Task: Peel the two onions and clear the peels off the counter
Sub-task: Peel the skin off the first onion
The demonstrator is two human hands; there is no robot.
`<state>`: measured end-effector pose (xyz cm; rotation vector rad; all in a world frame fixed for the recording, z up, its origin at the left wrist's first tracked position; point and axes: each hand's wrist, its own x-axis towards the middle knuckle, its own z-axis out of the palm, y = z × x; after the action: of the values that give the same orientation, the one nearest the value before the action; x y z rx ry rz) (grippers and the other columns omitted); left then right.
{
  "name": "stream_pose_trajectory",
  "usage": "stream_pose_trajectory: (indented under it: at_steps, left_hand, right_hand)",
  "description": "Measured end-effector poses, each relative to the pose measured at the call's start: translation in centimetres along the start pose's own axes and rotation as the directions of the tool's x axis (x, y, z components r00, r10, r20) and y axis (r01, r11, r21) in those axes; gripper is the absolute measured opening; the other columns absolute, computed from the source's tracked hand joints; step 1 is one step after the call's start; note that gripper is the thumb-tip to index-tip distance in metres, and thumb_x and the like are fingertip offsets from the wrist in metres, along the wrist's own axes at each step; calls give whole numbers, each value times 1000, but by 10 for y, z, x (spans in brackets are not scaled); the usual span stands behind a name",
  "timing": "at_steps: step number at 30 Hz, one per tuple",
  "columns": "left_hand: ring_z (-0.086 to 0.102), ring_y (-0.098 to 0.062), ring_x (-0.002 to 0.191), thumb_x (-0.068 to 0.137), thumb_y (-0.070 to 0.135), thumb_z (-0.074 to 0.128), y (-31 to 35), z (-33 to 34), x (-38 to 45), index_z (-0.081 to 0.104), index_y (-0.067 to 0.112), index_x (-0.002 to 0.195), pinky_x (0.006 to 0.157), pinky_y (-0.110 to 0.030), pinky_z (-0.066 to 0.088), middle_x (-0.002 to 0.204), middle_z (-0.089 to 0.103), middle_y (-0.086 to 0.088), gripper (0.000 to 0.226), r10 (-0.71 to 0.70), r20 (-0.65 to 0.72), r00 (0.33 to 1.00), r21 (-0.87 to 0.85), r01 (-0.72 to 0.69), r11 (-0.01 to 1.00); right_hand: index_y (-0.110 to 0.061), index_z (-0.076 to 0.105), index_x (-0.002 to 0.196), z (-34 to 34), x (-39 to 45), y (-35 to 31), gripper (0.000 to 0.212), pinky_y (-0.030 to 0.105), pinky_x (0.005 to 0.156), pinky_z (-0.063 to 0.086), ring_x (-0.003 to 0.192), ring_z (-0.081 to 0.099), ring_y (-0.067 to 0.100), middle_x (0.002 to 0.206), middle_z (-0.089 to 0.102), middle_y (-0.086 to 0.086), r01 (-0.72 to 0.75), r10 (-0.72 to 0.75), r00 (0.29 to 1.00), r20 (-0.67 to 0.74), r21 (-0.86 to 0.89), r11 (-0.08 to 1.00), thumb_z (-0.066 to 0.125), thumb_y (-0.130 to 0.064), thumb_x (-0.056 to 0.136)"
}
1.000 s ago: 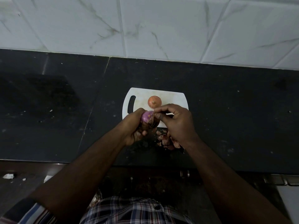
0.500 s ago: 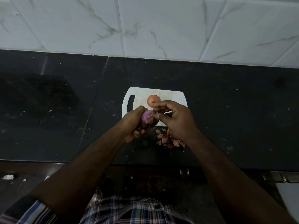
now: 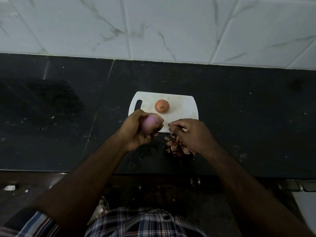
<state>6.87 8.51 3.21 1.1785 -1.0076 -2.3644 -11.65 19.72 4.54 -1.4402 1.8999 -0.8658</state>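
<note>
My left hand grips a partly peeled onion, its pale purple flesh showing, just off the near left corner of the white cutting board. A second onion with its orange-brown skin on sits on the board. My right hand hovers to the right of the held onion, apart from it, its fingertips pinching a small piece of peel. Under that hand a heap of peels lies on the black counter.
A white marble-tiled wall rises behind the counter. The counter's front edge runs just below the peels. A small white scrap lies low at the left, below the counter edge.
My right hand has pulled away to the right from the onion, taking a bit of peel with it. My left hand has turned the onion, so more purple flesh shows.
</note>
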Motion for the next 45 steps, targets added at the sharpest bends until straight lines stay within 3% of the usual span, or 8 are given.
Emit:
stream_pose_trajectory:
  at_steps: [4, 8, 11, 19, 33, 38, 42, 45]
  left_hand:
    - [60, -20, 73, 93, 30, 54, -3, 3, -3, 68, 18, 116, 58, -27, 43, 104, 69, -12, 29, 38, 91, 995, -32, -35, 999]
    - [62, -18, 83, 89, 22, 59, -6, -3, -3, 60, 15, 135, 69, -31, 49, 110, 67, -5, 46, 72, 235, 969, -28, -67, 997]
    - [62, -17, 85, 95, 22, 59, -4, -7, -3, 46, 9, 149, 75, -32, 51, 112, 64, -6, 56, 96, 300, 949, 37, -112, 993]
    - [57, -13, 73, 101, 39, 48, -7, -3, -1, 45, 7, 148, 70, -28, 51, 99, 64, -1, 57, 124, 274, 954, -39, -118, 992]
    - [61, -14, 77, 107, 30, 41, -3, 9, -1, 43, 0, 146, 66, -28, 52, 102, 66, -6, 49, 143, 187, 972, -55, -135, 989]
    - [63, -14, 79, 107, 33, 41, 0, 11, 0, 52, 6, 139, 67, -28, 53, 109, 64, -10, 43, 126, 161, 979, -50, -119, 992]
    - [53, -13, 71, 109, 29, 36, 1, 14, -1, 57, 10, 111, 64, -26, 49, 89, 57, -6, 28, 126, 209, 970, -4, -128, 992]
    - [54, -14, 71, 108, 30, 37, 0, 16, 2, 56, 8, 117, 64, -26, 49, 87, 58, -6, 30, 129, 201, 971, 5, -133, 991]
  right_hand:
    - [-33, 65, 129, 5, 2, -11, 42, 29, 96, 52, 114, 58, 0, 131, 63, -18, -47, 47, 999, 7, 186, 981, 75, -34, 88]
    - [-40, 61, 128, 11, 3, -20, 52, 23, 79, 58, 106, 62, -3, 125, 65, -16, 22, -34, 998, 57, 207, 978, 82, -34, 80]
    - [-45, 61, 121, 16, 4, -22, 53, 21, 85, 53, 104, 62, 0, 126, 61, -18, 91, -99, 994, 37, 191, 977, 85, -32, 76]
    - [-31, 57, 98, 29, 8, -22, 52, 19, 75, 52, 94, 58, 5, 111, 54, -2, 196, -175, 977, -123, 188, 963, 93, -20, 62]
    - [-37, 54, 81, 23, 13, -22, 43, 11, 72, 46, 87, 52, -3, 100, 47, -10, 191, -188, 982, -35, 117, 975, 89, -15, 67]
    - [-34, 57, 87, 25, 14, -22, 40, 13, 77, 45, 90, 53, -2, 104, 48, -10, 190, -185, 982, -47, 138, 972, 87, -14, 69]
    - [-33, 58, 97, 23, 13, -23, 43, 11, 79, 45, 96, 53, -2, 109, 48, -8, 178, -175, 984, -31, 137, 974, 86, -15, 70]
    - [-31, 59, 93, 21, 13, -23, 41, 10, 80, 45, 96, 54, 0, 107, 48, -7, 174, -170, 985, -38, 133, 976, 86, -13, 70]
